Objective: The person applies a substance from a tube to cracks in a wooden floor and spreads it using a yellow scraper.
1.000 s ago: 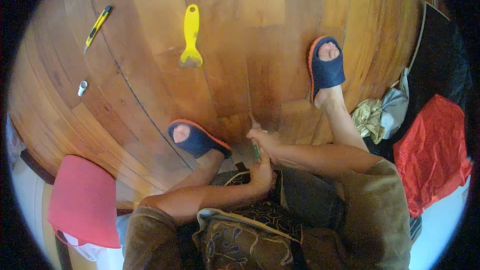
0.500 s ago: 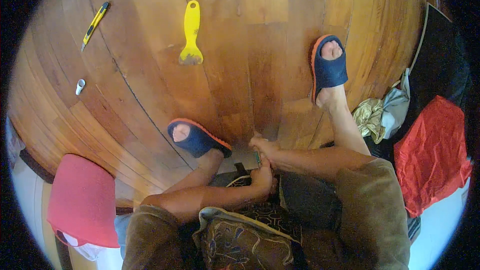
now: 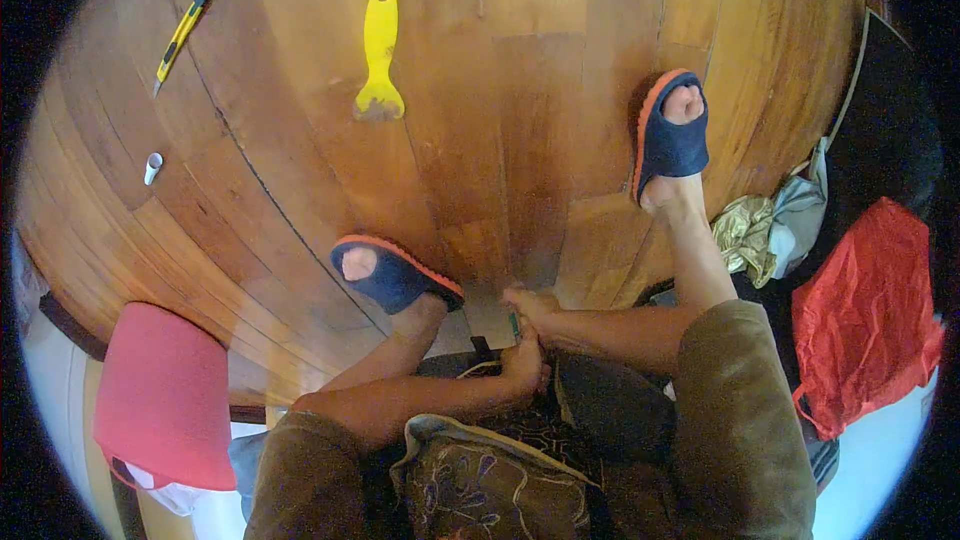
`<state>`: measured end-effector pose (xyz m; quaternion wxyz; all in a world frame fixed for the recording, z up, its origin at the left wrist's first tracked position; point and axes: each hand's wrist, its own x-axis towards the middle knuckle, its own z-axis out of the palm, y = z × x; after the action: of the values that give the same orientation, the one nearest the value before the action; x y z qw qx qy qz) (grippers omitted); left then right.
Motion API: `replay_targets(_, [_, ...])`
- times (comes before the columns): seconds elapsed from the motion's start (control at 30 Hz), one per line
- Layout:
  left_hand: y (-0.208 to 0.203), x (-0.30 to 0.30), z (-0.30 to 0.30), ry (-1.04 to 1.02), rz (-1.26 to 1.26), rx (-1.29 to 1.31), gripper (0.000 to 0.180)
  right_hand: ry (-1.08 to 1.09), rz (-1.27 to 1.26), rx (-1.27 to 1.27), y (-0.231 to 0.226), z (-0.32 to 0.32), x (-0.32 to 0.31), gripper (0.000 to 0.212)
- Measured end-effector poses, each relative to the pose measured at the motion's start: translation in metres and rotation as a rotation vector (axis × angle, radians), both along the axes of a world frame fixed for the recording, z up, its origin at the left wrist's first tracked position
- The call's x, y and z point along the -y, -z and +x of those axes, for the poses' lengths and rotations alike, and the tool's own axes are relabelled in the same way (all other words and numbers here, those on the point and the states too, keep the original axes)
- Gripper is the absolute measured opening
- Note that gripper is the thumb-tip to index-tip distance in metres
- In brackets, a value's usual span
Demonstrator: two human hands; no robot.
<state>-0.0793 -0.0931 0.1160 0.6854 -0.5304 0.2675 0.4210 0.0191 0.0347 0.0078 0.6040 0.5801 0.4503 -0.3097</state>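
Low between my knees, my two hands are close together. My left hand [image 3: 524, 364] is closed around a thin green object [image 3: 516, 325], whose end shows past the fingers; its kind is too small to tell. Just beyond it, my right hand [image 3: 535, 310] is curled with its fingers closed; what it holds, if anything, is hidden. Beneath and nearer to me, a dark cloth item with light stitched patterns [image 3: 490, 495] lies over my lap.
On the wooden floor [image 3: 540, 120] lie a yellow scraper [image 3: 379, 50], a yellow utility knife [image 3: 181, 40] with its blade out and a small white cap-like piece [image 3: 153, 168]. A pink fabric item [image 3: 165, 395] stands left; red cloth [image 3: 865, 315] and gold cloth [image 3: 745, 235] lie right.
My right hand has shifted slightly toward me, and the two hands remain close together. The view has moved a little, so the floor objects appear slightly higher and to the left.
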Motion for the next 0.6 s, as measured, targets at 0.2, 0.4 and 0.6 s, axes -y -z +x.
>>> replay_targets(0.2, [0.026,0.006,0.110,-0.078,0.221,0.042,0.035,-0.180,-0.118,-0.045,-0.038,-0.075,0.072,0.033])
replay_targets(0.4, [0.003,0.005,0.028,-0.134,-0.043,0.007,0.068,-0.085,-0.106,-0.095,-0.032,-0.050,0.047,0.038])
replay_targets(0.6, [0.000,0.009,0.006,-0.204,-0.138,0.112,0.066,-0.125,-0.145,-0.201,-0.039,-0.088,0.059,0.033])
